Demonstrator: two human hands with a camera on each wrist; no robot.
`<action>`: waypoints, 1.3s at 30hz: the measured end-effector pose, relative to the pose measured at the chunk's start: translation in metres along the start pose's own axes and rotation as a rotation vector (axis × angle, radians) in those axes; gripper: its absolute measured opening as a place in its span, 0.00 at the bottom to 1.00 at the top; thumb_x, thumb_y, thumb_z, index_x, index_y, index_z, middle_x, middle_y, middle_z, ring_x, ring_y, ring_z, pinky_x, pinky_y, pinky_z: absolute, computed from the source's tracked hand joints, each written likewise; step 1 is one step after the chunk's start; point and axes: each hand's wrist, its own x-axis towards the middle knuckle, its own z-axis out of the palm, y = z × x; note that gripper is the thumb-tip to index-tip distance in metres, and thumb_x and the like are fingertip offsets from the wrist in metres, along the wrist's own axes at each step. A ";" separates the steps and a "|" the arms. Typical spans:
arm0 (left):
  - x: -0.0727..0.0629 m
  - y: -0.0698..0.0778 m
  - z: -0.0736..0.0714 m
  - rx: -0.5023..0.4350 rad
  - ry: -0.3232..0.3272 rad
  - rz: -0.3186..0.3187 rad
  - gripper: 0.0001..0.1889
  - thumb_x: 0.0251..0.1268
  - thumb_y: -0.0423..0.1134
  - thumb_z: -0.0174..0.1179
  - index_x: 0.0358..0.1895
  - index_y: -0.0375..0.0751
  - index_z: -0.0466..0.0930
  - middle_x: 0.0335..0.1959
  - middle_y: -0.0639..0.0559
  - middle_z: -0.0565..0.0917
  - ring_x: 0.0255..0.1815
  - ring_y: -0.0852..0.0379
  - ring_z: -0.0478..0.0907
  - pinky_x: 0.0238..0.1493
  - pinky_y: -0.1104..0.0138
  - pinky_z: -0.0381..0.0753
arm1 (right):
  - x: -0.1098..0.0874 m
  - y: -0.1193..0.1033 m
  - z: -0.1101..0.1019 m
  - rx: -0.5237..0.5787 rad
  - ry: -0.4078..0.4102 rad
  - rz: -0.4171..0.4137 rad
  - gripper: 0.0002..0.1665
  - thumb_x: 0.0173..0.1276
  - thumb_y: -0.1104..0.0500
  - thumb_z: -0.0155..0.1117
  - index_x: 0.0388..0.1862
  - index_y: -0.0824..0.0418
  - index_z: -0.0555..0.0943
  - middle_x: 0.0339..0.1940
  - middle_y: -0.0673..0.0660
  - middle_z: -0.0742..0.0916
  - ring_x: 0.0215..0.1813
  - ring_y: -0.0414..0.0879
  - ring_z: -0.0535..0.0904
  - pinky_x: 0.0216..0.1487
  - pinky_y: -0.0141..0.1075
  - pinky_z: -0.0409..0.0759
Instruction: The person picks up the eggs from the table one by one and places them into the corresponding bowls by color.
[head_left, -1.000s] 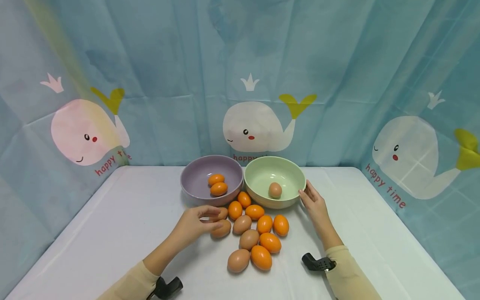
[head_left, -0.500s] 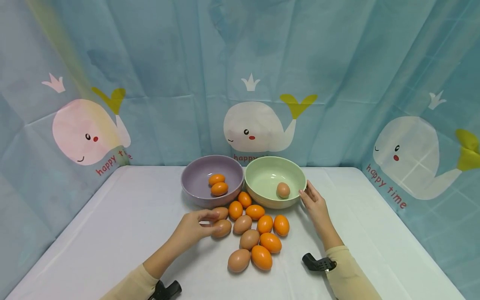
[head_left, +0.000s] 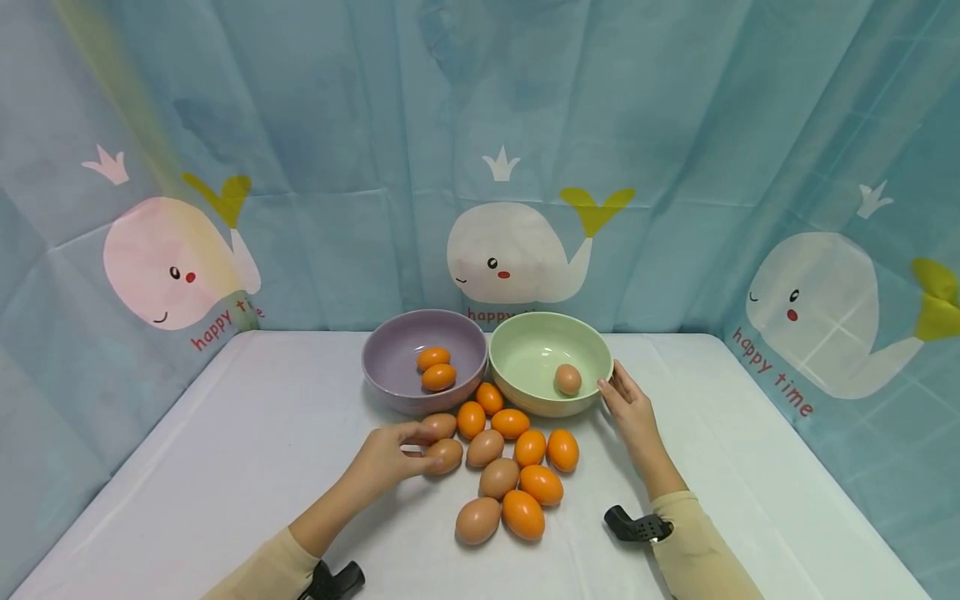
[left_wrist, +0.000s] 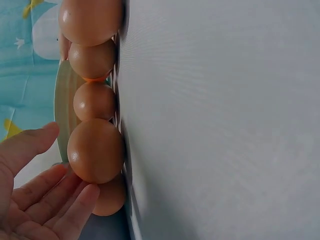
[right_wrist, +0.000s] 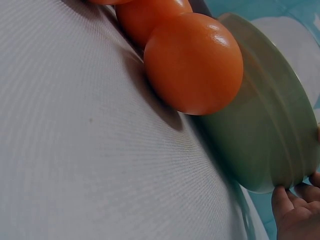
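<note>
Beside two brown eggs, the nearer egg (head_left: 447, 457) and the farther egg (head_left: 441, 425), is my left hand (head_left: 382, 458). In the left wrist view its fingers (left_wrist: 80, 212) reach up to an egg (left_wrist: 96, 150), while the thumb (left_wrist: 37, 141) stays apart from it. My right hand (head_left: 633, 421) touches the right side of a green bowl (head_left: 517, 343) with its fingertips, also seen against the bowl wall in the right wrist view. One brown egg (head_left: 567, 379) lies inside this bowl.
A purple bowl (head_left: 386, 354) with two orange eggs (head_left: 438, 377) stands left of the green bowl. Several orange and brown eggs lie in front of the bowls on the white table (head_left: 285, 417). A blue whale-print curtain (head_left: 322, 258) hangs behind.
The brown egg in the green bowl has rolled to the right and settled. My left fingers have come closer to the two brown eggs. My right hand keeps its place at the bowl.
</note>
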 end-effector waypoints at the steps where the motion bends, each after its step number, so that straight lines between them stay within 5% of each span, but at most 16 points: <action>1: 0.000 0.000 0.000 0.001 -0.001 0.002 0.22 0.53 0.37 0.74 0.52 0.33 0.84 0.47 0.42 0.88 0.50 0.46 0.85 0.44 0.66 0.87 | 0.000 0.000 0.000 0.004 0.000 0.001 0.40 0.79 0.51 0.52 0.82 0.55 0.47 0.83 0.52 0.54 0.83 0.46 0.49 0.77 0.39 0.58; 10: 0.002 -0.002 0.005 0.074 -0.002 0.047 0.22 0.51 0.38 0.75 0.50 0.35 0.85 0.42 0.44 0.89 0.46 0.46 0.86 0.44 0.64 0.87 | 0.000 0.000 0.000 0.023 -0.006 0.002 0.40 0.79 0.53 0.51 0.82 0.55 0.47 0.83 0.51 0.54 0.83 0.44 0.49 0.77 0.37 0.58; 21: 0.001 -0.002 0.009 0.091 -0.034 0.016 0.21 0.49 0.38 0.76 0.49 0.39 0.85 0.44 0.46 0.89 0.50 0.46 0.85 0.54 0.52 0.83 | 0.002 0.001 0.001 0.028 0.000 0.005 0.40 0.79 0.53 0.52 0.82 0.55 0.48 0.83 0.52 0.55 0.83 0.44 0.50 0.76 0.36 0.59; 39: 0.004 -0.003 0.011 0.065 -0.088 0.004 0.22 0.49 0.38 0.76 0.50 0.37 0.84 0.45 0.46 0.88 0.49 0.48 0.85 0.55 0.53 0.83 | 0.001 0.000 0.001 0.037 -0.002 0.007 0.39 0.79 0.53 0.52 0.82 0.54 0.48 0.83 0.50 0.55 0.83 0.43 0.49 0.76 0.37 0.58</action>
